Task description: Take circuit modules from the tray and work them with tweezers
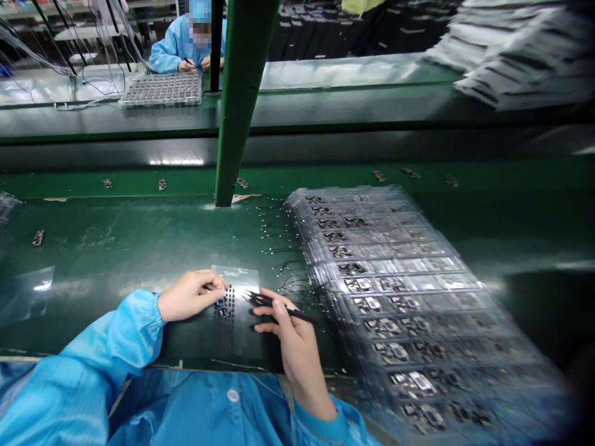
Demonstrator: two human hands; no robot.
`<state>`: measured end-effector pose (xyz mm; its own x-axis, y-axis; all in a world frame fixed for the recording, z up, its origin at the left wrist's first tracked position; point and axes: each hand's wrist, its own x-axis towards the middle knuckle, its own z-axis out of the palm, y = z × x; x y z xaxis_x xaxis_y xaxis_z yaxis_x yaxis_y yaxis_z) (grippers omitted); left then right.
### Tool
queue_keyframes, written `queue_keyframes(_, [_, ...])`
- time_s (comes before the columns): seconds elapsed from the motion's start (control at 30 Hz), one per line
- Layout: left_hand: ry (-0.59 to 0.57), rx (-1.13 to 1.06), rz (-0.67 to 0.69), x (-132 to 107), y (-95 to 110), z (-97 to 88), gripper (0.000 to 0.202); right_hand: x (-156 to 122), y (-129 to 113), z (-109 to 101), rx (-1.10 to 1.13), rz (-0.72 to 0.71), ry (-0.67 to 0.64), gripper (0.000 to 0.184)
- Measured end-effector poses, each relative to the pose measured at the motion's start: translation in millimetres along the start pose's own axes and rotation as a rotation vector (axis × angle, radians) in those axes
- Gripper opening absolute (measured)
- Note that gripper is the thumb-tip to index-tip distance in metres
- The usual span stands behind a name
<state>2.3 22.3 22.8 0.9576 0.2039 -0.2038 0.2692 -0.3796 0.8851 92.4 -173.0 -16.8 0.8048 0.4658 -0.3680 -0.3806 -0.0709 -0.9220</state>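
My left hand (193,296) is closed, thumb and fingertips pinched together over a clear plastic sheet (246,279) that carries rows of small dark square pieces (229,296). What those fingertips hold is too small to make out. Just below them a small electronic part (222,311) shows at the dark squares. My right hand (295,328) grips black tweezers (272,302) between thumb and fingers. The tweezers' tips point left, a short way right of the dark squares, and nothing shows between them.
Stacked clear trays (446,282) of small circuit boards fill the right side, thin wires (290,272) along their left edge. A green post (239,105) rises ahead. A loose board (38,237) and another plastic sheet (28,294) lie left. Opposite, a person (170,46) works beside a tray (162,90).
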Motion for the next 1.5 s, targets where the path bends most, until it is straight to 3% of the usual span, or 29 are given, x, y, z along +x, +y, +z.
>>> queue_keyframes(0.17, [-0.079,0.138,0.101,12.7,-0.6,8.9,0.016,15.5,-0.1,17.0,-0.195,-0.092,0.041,0.042])
queue_keyframes(0.5, [-0.084,0.118,0.037,15.0,-2.7,10.1,0.016,17.8,3.6,20.4,-0.432,-0.182,0.105,0.034])
queue_keyframes(0.9, [-0.08,0.088,0.025,17.0,-4.6,10.4,0.018,19.4,3.2,22.3,-0.373,-0.157,0.091,0.034])
queue_keyframes(1.17, [-0.118,-0.006,-0.055,18.5,-6.1,8.6,0.015,22.2,-2.1,14.1,-0.035,-0.127,0.07,0.045])
queue_keyframes(1.3, [-0.215,-0.136,-0.215,16.4,-7.2,9.4,0.016,14.4,0.5,5.9,-0.045,-0.133,-0.006,0.04])
queue_keyframes(1.5, [-0.222,-0.073,-0.189,14.2,-5.6,10.0,0.013,5.7,-0.3,10.7,-0.122,-0.137,-0.042,0.038])
